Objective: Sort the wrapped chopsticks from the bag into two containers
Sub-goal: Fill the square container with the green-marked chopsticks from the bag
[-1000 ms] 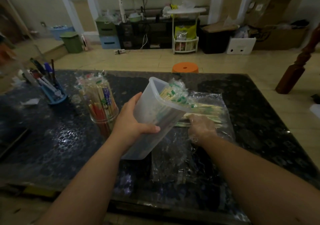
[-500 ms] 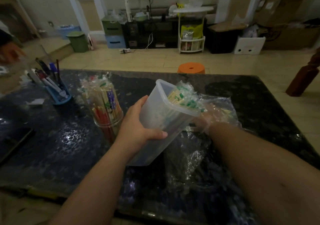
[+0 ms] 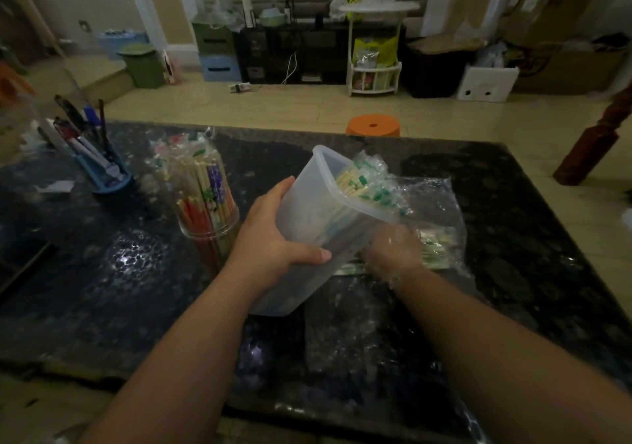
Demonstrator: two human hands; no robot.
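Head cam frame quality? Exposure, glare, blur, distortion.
Head view: dim and underexposed overall; a bright glare patch sits on the dark tabletop left of the hands; the right hand inside the plastic bag is smeared and veiled by film; the left hand gripping the translucent container reads sharper; the wide-angle lens slightly bows the table edges.

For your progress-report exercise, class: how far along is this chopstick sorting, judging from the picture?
Done: the round jar stands packed; green-wrapped chopsticks sit in the tilted tub. In hand: left hand grips the tub, right hand is inside the bag. Left: a bundle in the bag.
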